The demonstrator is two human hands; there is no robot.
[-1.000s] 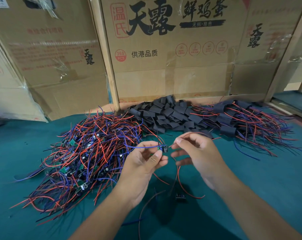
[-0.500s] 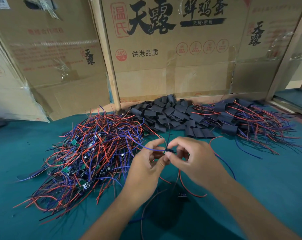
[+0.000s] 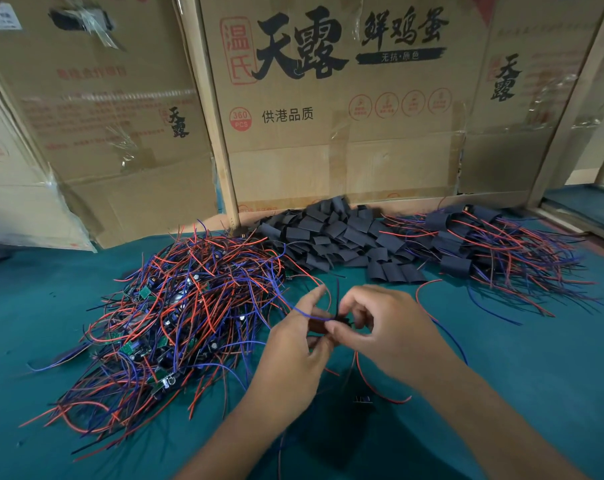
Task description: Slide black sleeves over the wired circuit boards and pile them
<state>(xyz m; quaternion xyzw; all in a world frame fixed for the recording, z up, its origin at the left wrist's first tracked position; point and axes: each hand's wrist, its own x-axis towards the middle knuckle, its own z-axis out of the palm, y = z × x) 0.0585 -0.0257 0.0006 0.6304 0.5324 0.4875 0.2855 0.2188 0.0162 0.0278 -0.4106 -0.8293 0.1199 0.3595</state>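
Between the two hands, just above the table, a small wired circuit board (image 3: 340, 320) is held with a blue wire (image 3: 299, 311) running off to the left and red and blue leads trailing down and to the right; the board itself is mostly hidden by fingers, and whether a sleeve is already on it cannot be told. The left hand (image 3: 295, 344) pinches the wire and board between thumb and curled fingers, and the right hand (image 3: 380, 327) meets it from the other side, its fingertips closed on the same small piece. The step in hand seems to be gathering the leads and readying the board for a sleeve. To do it well, the loose wires should be drawn together into one straight bundle so the sleeve can pass over them without snagging, with the board kept flat and in line with the sleeve's opening. The supply of black sleeves (image 3: 338, 233) lies heaped just beyond the hands against the cardboard boxes (image 3: 328, 133). Left of it sprawls the tangle of unsleeved boards (image 3: 176, 313); to the right sits the pile of finished ones (image 3: 484, 240), where this piece should go. All rest on the green table (image 3: 536, 358).
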